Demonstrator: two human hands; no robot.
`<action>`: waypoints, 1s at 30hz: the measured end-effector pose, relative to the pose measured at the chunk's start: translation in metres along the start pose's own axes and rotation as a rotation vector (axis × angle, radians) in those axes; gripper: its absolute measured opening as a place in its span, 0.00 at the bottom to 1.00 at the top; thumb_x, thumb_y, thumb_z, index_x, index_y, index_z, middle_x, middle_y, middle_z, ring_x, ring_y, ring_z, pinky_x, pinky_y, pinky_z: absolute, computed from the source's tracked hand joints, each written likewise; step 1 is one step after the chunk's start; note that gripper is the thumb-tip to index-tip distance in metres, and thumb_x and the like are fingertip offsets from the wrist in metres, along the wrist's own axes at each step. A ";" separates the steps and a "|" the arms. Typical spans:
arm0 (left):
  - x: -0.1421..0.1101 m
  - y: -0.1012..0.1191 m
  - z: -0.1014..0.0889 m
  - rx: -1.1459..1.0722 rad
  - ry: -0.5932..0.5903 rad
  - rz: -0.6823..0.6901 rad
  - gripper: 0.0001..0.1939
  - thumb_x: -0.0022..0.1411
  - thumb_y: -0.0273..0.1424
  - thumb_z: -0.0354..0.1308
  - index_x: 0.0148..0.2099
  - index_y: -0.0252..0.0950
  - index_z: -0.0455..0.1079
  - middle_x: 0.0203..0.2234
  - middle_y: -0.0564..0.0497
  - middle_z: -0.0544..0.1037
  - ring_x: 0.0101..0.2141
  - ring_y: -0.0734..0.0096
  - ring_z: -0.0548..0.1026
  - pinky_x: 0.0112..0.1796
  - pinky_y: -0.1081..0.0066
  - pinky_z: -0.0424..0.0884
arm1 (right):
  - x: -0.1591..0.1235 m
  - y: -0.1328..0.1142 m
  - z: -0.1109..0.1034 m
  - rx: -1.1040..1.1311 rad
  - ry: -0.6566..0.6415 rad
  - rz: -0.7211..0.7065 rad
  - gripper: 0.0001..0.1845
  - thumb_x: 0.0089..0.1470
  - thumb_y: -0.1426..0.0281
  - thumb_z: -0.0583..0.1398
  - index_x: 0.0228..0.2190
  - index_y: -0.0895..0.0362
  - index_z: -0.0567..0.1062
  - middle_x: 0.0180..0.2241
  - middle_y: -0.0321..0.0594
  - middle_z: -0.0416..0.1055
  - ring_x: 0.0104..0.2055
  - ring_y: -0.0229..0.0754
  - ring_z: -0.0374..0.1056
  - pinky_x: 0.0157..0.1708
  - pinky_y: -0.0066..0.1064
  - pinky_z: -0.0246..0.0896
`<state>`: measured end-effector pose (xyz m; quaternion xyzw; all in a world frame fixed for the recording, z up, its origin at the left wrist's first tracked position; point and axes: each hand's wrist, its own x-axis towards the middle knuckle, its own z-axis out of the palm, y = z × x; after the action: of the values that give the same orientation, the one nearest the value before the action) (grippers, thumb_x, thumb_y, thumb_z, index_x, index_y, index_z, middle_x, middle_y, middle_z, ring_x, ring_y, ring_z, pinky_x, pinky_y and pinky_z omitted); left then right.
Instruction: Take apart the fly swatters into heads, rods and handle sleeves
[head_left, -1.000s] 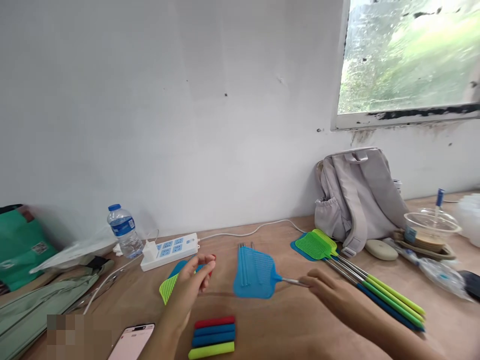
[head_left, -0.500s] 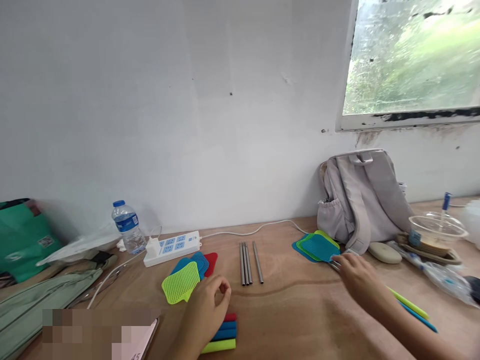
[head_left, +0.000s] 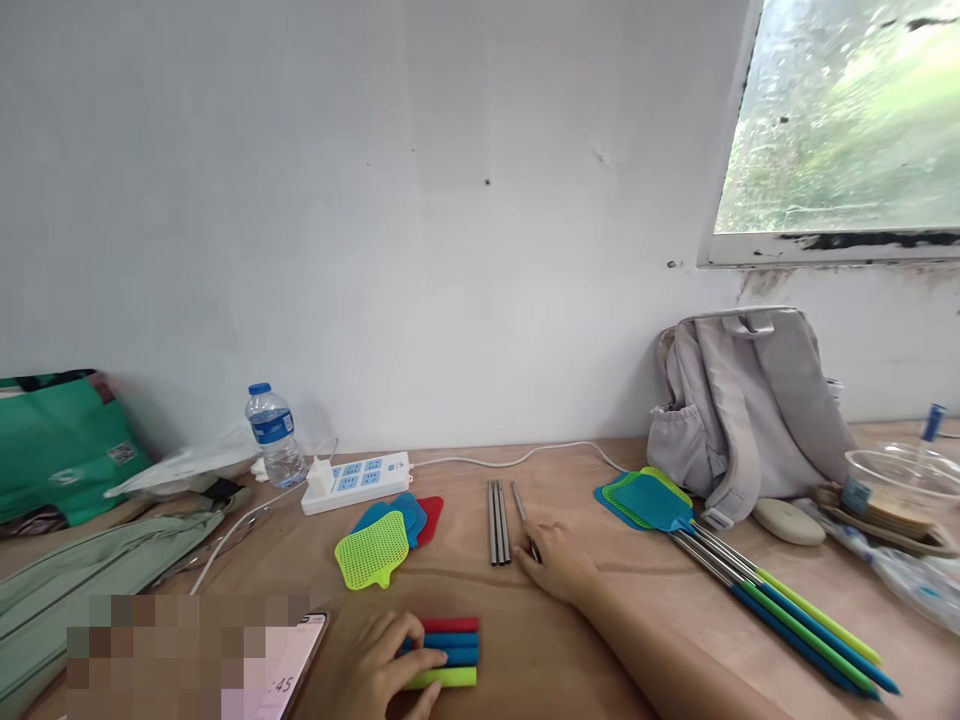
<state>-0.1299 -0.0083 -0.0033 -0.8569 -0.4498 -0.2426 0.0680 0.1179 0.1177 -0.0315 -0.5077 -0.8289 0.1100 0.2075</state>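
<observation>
My left hand (head_left: pixel 390 665) is over a row of short plastic tubes, its thumb and finger closed about the yellow-green tube (head_left: pixel 457 677). Beside that lie blue tubes (head_left: pixel 461 648) and a red tube (head_left: pixel 459 625). My right hand (head_left: pixel 553 560) has its fingers closed on the near end of a thin metal rod (head_left: pixel 517 497). Several more metal rods (head_left: pixel 497 525) lie just to its left. Mesh fly swatter heads in yellow-green (head_left: pixel 371 552), blue (head_left: pixel 409 515) and red (head_left: pixel 430 520) overlap at left. Several assembled fly swatters (head_left: pixel 750 572) lie at right.
A white power strip (head_left: pixel 360 480) and a water bottle (head_left: pixel 275 440) stand near the wall. A phone (head_left: pixel 300 665) lies at front left, beside a green bag (head_left: pixel 67 450). At right are a grey backpack (head_left: pixel 750 410), an oval beige object (head_left: pixel 787 522) and a plastic cup (head_left: pixel 892 490).
My right hand has left the assembled swatters, moved left and taken hold of the separate rod. My left hand has come down and back onto the tubes. The view has shifted slightly left.
</observation>
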 end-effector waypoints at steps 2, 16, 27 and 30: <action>0.003 0.001 -0.003 -0.028 -0.075 -0.019 0.06 0.53 0.28 0.56 0.32 0.44 0.72 0.30 0.54 0.72 0.31 0.71 0.71 0.33 0.75 0.66 | -0.005 0.006 0.001 0.077 0.027 0.030 0.05 0.52 0.68 0.51 0.28 0.56 0.65 0.28 0.40 0.70 0.32 0.41 0.64 0.32 0.30 0.51; 0.001 0.010 -0.010 -0.297 -0.322 -0.147 0.08 0.50 0.27 0.55 0.35 0.42 0.71 0.32 0.53 0.74 0.34 0.69 0.70 0.35 0.74 0.64 | -0.067 0.000 -0.005 1.268 0.290 0.367 0.19 0.49 0.56 0.57 0.38 0.54 0.64 0.25 0.33 0.68 0.23 0.35 0.55 0.26 0.28 0.49; 0.006 0.072 0.045 -0.466 -0.182 -0.305 0.13 0.64 0.35 0.36 0.43 0.41 0.60 0.27 0.53 0.74 0.26 0.73 0.73 0.26 0.78 0.63 | -0.105 -0.024 -0.007 1.782 0.152 0.248 0.07 0.38 0.70 0.64 0.21 0.58 0.70 0.29 0.36 0.66 0.25 0.32 0.59 0.25 0.24 0.56; 0.017 0.087 0.065 -0.438 -0.179 -0.315 0.13 0.63 0.34 0.36 0.43 0.41 0.60 0.27 0.52 0.75 0.26 0.70 0.74 0.26 0.77 0.63 | -0.094 -0.016 -0.008 1.875 0.160 0.168 0.13 0.43 0.61 0.59 0.18 0.58 0.71 0.25 0.36 0.63 0.21 0.32 0.60 0.20 0.25 0.57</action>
<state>-0.0285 -0.0252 -0.0428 -0.7887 -0.5186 -0.2648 -0.1972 0.1465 0.0264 -0.0399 -0.1980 -0.3466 0.7110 0.5790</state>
